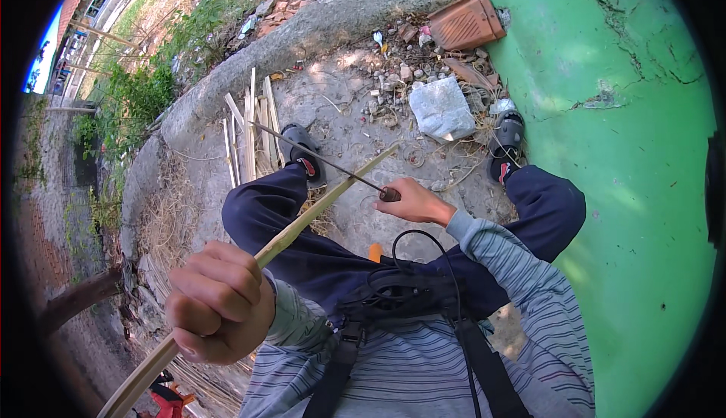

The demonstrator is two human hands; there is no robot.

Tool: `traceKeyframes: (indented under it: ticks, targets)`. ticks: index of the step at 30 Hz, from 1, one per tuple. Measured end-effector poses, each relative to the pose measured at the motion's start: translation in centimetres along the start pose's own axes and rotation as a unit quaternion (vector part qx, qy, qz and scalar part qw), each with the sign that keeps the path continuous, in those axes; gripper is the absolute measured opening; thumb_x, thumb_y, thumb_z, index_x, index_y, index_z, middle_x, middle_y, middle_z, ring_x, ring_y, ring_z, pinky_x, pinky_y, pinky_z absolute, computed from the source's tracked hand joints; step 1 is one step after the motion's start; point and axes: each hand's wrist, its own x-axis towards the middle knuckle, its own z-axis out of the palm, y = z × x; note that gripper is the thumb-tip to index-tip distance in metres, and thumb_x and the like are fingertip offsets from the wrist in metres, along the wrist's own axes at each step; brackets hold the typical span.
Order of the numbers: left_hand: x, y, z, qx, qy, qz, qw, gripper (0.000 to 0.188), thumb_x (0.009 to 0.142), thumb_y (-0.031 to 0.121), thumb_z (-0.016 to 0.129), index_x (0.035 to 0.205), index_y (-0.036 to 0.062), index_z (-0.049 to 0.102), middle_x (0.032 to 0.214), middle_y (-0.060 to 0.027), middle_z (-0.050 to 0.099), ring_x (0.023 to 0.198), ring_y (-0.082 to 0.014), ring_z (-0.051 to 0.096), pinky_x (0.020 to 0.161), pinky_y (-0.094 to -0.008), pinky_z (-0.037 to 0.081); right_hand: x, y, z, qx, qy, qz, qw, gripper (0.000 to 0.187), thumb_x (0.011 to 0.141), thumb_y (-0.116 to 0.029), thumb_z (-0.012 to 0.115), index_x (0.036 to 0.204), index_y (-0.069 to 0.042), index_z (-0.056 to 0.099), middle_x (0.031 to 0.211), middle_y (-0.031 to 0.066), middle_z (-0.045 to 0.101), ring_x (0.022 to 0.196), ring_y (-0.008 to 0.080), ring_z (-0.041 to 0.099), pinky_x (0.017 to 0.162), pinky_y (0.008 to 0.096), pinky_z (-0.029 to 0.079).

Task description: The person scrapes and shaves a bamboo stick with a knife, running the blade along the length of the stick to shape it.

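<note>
My left hand (219, 301) is wrapped tightly round a long pale bamboo strip (310, 218). The strip slants from the lower left up past my knee, its far end tapering over the ground. Closed on the dark handle of a long knife (321, 157), my right hand (414, 202) is over the ground between my legs. The thin dark blade points up and left and crosses the strip near its far end; whether its edge bites into the strip I cannot tell. More pale strips (251, 100) lie on the ground beside my left shoe (300, 150).
A green wall (628, 214) runs along the right. Ahead are a whitish block (442, 108), an orange-brown clay tile (466, 23) and rubble. A low concrete kerb (302, 36) curves round the far and left sides. A black cable (439, 244) loops over my lap.
</note>
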Motion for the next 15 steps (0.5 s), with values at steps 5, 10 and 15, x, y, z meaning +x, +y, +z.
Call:
traceKeyframes:
  ticks: [5, 10, 15]
  targets:
    - [-0.1, -0.2, -0.8, -0.003, 0.034, -0.001, 0.999, 0.049, 0.109, 0.031, 0.044, 0.066, 0.0172, 0.023, 0.042, 0.0040, 0.031, 0.030, -0.0051, 0.026, 0.028, -0.0222, 0.022, 0.8, 1.8, 1.1, 0.013, 0.030, -0.022, 0.999, 0.036, 0.083, -0.033, 0.074, 0.083, 0.003, 0.069, 0.067, 0.0194, 0.062, 0.060, 0.0297, 0.059, 0.062, 0.0435, 0.046]
    - [-0.4, 0.3, -0.8, -0.010, 0.015, 0.009, 1.000, 0.049, 0.108, 0.029, 0.045, 0.065, 0.0166, 0.025, 0.042, 0.0043, 0.032, 0.030, -0.0056, 0.025, 0.029, -0.0227, 0.021, 1.3, 1.8, 0.6, -0.034, 0.017, -0.026, 0.999, 0.032, 0.081, -0.029, 0.073, 0.083, 0.002, 0.068, 0.071, 0.0212, 0.065, 0.063, 0.0341, 0.063, 0.065, 0.0450, 0.048]
    - [-1.4, 0.6, -1.3, -0.022, 0.039, 0.008, 0.999, 0.048, 0.106, 0.027, 0.050, 0.064, 0.0152, 0.029, 0.042, 0.0039, 0.033, 0.030, -0.0064, 0.026, 0.030, -0.0238, 0.019, 2.0, 7.4, 1.4, -0.053, 0.050, 0.071, 0.995, 0.035, 0.082, -0.031, 0.074, 0.081, 0.003, 0.065, 0.072, 0.0202, 0.065, 0.064, 0.0315, 0.062, 0.064, 0.0433, 0.048]
